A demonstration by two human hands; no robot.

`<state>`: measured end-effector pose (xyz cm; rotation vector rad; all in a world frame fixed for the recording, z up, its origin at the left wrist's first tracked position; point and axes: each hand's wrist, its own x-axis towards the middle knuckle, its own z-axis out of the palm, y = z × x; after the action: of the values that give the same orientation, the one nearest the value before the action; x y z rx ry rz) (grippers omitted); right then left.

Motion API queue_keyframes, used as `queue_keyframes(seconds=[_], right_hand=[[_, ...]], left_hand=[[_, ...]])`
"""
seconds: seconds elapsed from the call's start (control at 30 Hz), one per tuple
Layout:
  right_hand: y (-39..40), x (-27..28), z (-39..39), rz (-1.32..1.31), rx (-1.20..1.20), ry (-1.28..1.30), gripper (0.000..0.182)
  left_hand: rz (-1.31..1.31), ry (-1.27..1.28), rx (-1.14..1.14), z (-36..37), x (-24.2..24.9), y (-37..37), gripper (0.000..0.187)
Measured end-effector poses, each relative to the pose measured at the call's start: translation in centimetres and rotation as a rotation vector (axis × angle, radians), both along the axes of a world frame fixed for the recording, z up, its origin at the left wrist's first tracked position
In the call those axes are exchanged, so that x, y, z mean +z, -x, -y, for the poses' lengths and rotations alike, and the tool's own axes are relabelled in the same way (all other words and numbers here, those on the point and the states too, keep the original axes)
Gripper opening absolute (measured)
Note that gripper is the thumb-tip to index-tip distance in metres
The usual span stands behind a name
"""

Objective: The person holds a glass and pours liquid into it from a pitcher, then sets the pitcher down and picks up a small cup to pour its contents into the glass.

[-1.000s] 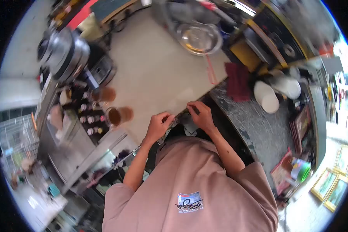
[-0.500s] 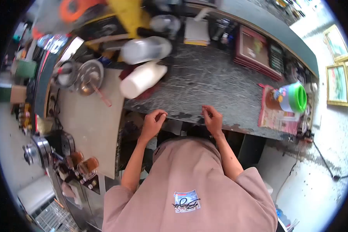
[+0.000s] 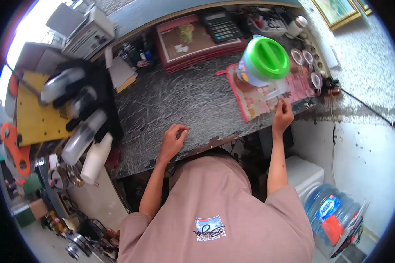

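Note:
My left hand (image 3: 173, 142) hovers by the worn front edge of the dark countertop (image 3: 175, 96), its fingers loosely curled with nothing visible in them. On the right, my right hand (image 3: 283, 117) is just below the clear handle (image 3: 275, 90) of a plastic pitcher (image 3: 251, 70) with a green lid (image 3: 270, 58). The fingers there are bent together; no grip on the handle shows. Brown liquid sits low in the pitcher, which stands upright on a pink patterned cloth (image 3: 245, 107).
Glasses (image 3: 315, 81) stand right of the pitcher. Behind are a calculator (image 3: 221, 27) on a dark red box (image 3: 184, 41) and a white bottle (image 3: 296, 27). Bottles, including a white one (image 3: 95, 158), lie at left. A large blue water bottle (image 3: 331, 206) is below right.
My view has swung to the right, bringing the pitcher nearer. My right hand has reached out right, close to its handle. My left hand stays curled near the counter edge.

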<state>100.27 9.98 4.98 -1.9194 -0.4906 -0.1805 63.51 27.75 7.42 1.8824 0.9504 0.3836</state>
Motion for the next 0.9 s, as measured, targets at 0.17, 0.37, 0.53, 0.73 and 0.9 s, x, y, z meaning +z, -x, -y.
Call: queue_keyframes(seconds=[0.17,0.37,0.53,0.73,0.9], right_hand=[[-11.7,1.9,1.6,0.330,-0.306,0.136,0.050],[-21.5,4.3,2.7,0.126,-0.250,0.586,0.101],[-23.9,4.2,2.6,0.016,-0.125,0.581,0.093],[-16.3,6.2,4.9,0.118,-0.294,0.388,0.083],[-4.9,7.3,9.1,-0.227,-0.232,-0.165,0.057]], left_hand=[[-0.019,-0.040,-0.088,-0.8,-0.1,-1.9,0.013],[-0.043,0.016,-0.006,-1.5,-0.2,-0.6,0.012],[-0.052,0.049,0.050,-2.0,0.1,0.6,0.012],[-0.026,0.071,0.017,-2.4,-0.1,0.6,0.011],[0.063,0.157,-0.076,-1.9,-0.2,-0.4,0.014]])
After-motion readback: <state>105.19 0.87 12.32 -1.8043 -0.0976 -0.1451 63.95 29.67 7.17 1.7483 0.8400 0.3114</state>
